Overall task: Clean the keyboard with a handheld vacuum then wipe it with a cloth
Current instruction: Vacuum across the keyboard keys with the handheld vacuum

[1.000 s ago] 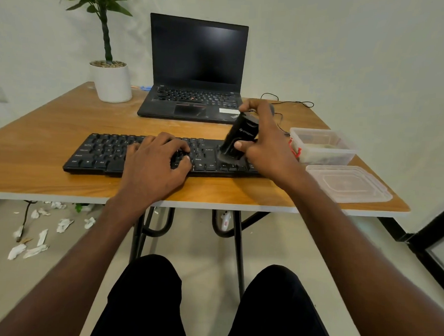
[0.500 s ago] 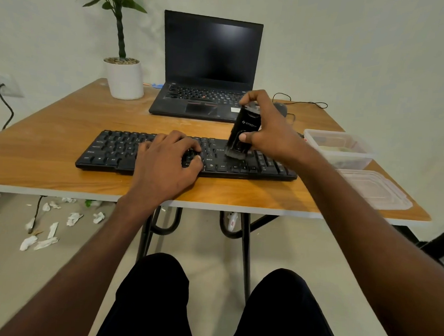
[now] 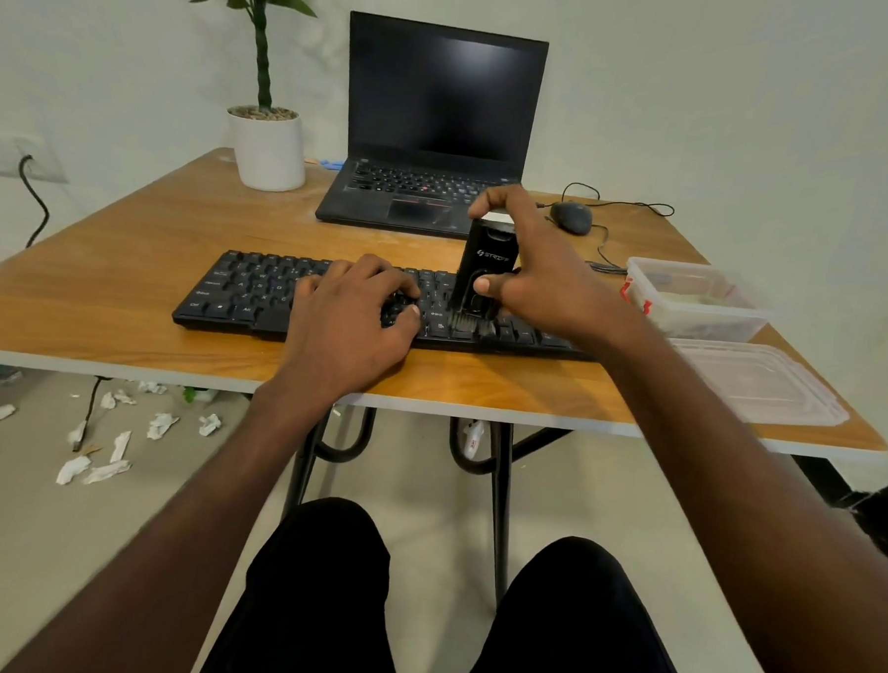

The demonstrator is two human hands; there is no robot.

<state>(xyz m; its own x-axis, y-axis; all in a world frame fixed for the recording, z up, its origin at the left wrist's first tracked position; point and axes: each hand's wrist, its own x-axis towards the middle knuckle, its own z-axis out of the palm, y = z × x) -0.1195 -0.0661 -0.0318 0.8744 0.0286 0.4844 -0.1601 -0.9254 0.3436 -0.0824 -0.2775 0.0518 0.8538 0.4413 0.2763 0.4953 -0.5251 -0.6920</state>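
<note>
1. the right hand [image 3: 542,285] gripped the small black handheld vacuum [image 3: 481,281], brush end on the flat black keyboard [image 3: 259,290] lying on the wooden surface [image 3: 127,247].
2. the left hand [image 3: 350,316] rested on the keys, fingers [image 3: 383,276] loosely bent, holding nothing.
3. vacuuming seemed underway; next likely calls for sweeping unvisited keys.

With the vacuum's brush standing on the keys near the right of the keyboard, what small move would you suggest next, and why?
Probably slide the vacuum a little further right along the keyboard. The right hand holds it upright with its brush on the keys, a stretch of keys lies beyond it, and the left hand rests on the middle keys, steadying the board.
</note>
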